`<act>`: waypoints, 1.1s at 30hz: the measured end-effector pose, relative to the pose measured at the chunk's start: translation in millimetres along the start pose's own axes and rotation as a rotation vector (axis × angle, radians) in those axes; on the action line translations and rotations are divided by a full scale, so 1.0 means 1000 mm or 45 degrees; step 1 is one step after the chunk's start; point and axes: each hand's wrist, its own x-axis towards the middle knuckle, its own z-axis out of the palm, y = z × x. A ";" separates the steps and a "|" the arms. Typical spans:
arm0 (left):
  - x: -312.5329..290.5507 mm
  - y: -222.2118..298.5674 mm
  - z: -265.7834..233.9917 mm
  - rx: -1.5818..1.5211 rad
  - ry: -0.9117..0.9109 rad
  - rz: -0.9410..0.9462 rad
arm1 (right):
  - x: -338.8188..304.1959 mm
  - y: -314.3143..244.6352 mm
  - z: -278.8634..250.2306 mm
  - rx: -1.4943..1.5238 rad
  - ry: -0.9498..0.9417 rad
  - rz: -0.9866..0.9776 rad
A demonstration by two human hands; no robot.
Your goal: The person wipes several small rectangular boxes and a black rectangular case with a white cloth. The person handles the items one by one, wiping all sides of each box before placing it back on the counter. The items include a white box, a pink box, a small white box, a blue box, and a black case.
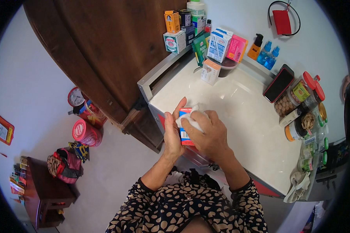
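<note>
My left hand (172,134) is closed around a small red and blue box (185,140) with a barcode on its face, held up over the near edge of the white countertop (256,136). Against the box's upper part my right hand (210,132) presses a bunched white cloth (195,119), its fingers curled over it. Part of the box is hidden by the cloth and the right fingers. A white and orange box (210,72) stands beyond my hands on the counter.
Behind it a dark tub (226,70) holds several cartons. Jars with red and green lids (299,93) line the right side, near a leaning phone (279,83). A crumpled cloth (298,185) lies at the near right corner. A brown wooden cabinet (105,46) rises at the left.
</note>
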 end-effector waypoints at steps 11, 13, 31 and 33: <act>0.003 -0.010 -0.012 0.077 0.042 -0.019 | -0.026 -0.008 -0.017 0.293 -0.234 -0.056; 0.001 -0.008 -0.005 0.091 0.053 -0.009 | -0.007 -0.002 -0.016 0.165 -0.051 0.058; -0.002 -0.006 0.004 -0.133 0.064 0.016 | -0.006 0.003 -0.030 0.717 0.096 0.440; -0.004 -0.009 0.007 -0.132 0.011 0.080 | -0.006 0.002 -0.016 0.707 0.150 0.496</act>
